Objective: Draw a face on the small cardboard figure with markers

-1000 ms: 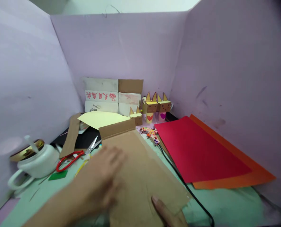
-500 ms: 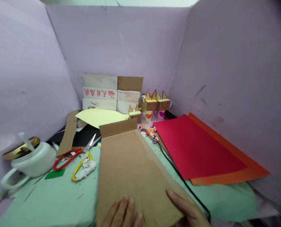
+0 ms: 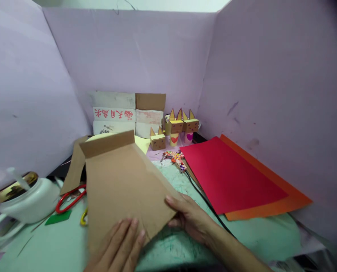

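A large brown cardboard sheet (image 3: 123, 181) with a folded flap at its far end is tilted over the green-covered table. My left hand (image 3: 119, 243) lies on its near part, fingers stretched flat over the surface. At the sheet's right corner, my right hand (image 3: 187, 217) grips the edge, thumb on top and fingers below. Partly hidden beyond the sheet's left edge are red-handled scissors (image 3: 70, 199) and a yellow handle (image 3: 84, 218).
On the right lie red paper (image 3: 231, 177) and orange paper (image 3: 296, 204). A patterned glue gun (image 3: 180, 163) with a black cord sits mid-table. Cardboard cat figures (image 3: 176, 126) stand at the back, near a white box piece (image 3: 114, 113). A white pot (image 3: 32, 200) is at left.
The cardboard sheet has moved left with both hands and now covers the scissors' blades and most of the yellow handle. More of my right hand and forearm shows.
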`<state>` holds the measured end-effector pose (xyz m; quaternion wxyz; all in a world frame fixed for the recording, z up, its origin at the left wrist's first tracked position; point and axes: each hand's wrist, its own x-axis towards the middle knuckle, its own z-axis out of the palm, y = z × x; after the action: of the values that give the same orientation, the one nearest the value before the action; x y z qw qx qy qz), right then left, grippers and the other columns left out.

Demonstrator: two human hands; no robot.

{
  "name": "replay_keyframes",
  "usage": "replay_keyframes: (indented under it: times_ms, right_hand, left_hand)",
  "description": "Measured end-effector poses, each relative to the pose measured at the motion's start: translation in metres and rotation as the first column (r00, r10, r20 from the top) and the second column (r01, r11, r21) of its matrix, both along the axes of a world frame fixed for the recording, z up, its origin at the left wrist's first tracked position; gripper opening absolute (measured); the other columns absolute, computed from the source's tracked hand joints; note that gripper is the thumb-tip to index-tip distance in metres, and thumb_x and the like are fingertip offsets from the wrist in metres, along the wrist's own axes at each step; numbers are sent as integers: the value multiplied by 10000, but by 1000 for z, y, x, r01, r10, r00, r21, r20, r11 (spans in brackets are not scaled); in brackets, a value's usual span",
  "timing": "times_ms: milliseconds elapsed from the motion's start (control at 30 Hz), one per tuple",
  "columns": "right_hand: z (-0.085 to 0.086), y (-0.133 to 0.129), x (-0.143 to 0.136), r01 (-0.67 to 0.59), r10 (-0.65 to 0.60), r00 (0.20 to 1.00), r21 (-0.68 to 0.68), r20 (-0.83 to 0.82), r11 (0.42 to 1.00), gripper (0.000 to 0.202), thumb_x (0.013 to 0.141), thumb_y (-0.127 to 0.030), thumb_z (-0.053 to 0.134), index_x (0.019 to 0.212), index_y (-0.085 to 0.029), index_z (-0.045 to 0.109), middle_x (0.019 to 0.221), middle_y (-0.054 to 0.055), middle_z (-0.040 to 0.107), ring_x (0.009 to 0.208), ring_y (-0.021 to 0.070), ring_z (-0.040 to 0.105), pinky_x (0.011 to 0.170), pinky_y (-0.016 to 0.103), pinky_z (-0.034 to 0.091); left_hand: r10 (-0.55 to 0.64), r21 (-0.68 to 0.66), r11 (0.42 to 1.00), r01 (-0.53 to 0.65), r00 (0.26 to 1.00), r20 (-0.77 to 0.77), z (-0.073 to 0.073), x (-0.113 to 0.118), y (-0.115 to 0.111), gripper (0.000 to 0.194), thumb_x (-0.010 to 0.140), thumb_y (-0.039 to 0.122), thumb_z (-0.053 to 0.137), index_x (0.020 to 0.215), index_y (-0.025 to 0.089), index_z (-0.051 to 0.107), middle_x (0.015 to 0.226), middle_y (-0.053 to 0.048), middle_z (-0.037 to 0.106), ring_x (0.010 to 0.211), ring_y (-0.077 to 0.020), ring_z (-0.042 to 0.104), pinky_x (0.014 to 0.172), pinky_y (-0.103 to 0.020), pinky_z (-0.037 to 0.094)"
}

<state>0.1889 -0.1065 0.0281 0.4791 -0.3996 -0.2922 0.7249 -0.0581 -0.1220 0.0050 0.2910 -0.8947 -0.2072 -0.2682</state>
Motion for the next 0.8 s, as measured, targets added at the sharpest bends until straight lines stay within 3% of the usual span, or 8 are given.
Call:
replay_keyframes:
  times_ms: [133,233,333,400,500,633,733,800]
  right_hand:
    - [-4,2,15,-123,131,987,-92,88,988,589,577,-481,831,987,-129,596,842,39,640,613,129,645,486,201,525]
    - [-3,-9,37,-144,168,863,-88,476,986,560,694,-415,717,1152,-128,568,833,70,664,586,172,643,493,278,522]
    - [-2,-11,64,-51,-220,291,245,931,968,404,816,-343,549,1157,-134,603,941,138,695,802,280,669,715,440,542]
    - [-5,-7,85,-162,-455,-130,434,881,886,413,815,-296,538,1185,-128,611,1177,184,637,1081,366,585,895,536,473]
    - [-17,-3,121,-315,-498,-394,395,773,863,490,777,-267,583,1233,-89,591,1274,221,573,1161,413,528,940,567,446]
    - [-26,-6,153,-298,-549,-430,461,717,836,418,881,-277,422,1211,-82,589,1193,224,617,1060,393,603,892,577,478]
    - [-20,-11,129,-366,-685,-171,600,708,711,423,887,-385,516,1234,-146,555,1202,176,630,1087,342,611,875,496,534]
    - [-15,-12,90,-564,-665,68,578,744,589,480,893,-292,529,1356,-191,445,1346,136,555,1233,285,531,986,468,485]
  left_hand:
    - [47,-49,998,-49,998,-42,-28,-11,15,648,816,-2,309,1444,140,384,1308,-66,619,1337,-216,431,1187,-377,218]
    - [60,-94,993,-64,997,-51,-45,-14,11,698,787,-11,330,1465,157,347,1329,-60,604,1340,-227,426,1190,-384,212]
    - [58,-132,989,-60,998,-15,-55,-14,8,709,773,-13,334,1457,174,366,1337,-58,598,1334,-222,436,1180,-390,243]
    - [51,-142,989,-51,999,1,-58,-15,9,682,785,9,349,1444,179,392,1345,-57,591,1340,-227,429,1167,-396,275]
    - [26,-152,988,-25,1000,6,-57,-14,10,662,792,15,356,1435,164,408,1338,-59,597,1363,-237,395,1166,-387,280]
    - [14,-219,976,-8,1000,26,-46,-9,5,681,804,7,299,1472,140,321,1294,-85,626,1389,-264,345,1123,-410,359]
    - [17,-294,956,-14,1000,8,-35,-4,2,635,823,25,306,1449,119,362,1308,-111,611,1399,-289,318,1074,-445,424]
    - [7,-301,954,-5,1000,6,-31,-1,1,576,823,25,313,1366,114,483,1312,-114,607,1401,-297,312,1067,-454,432]
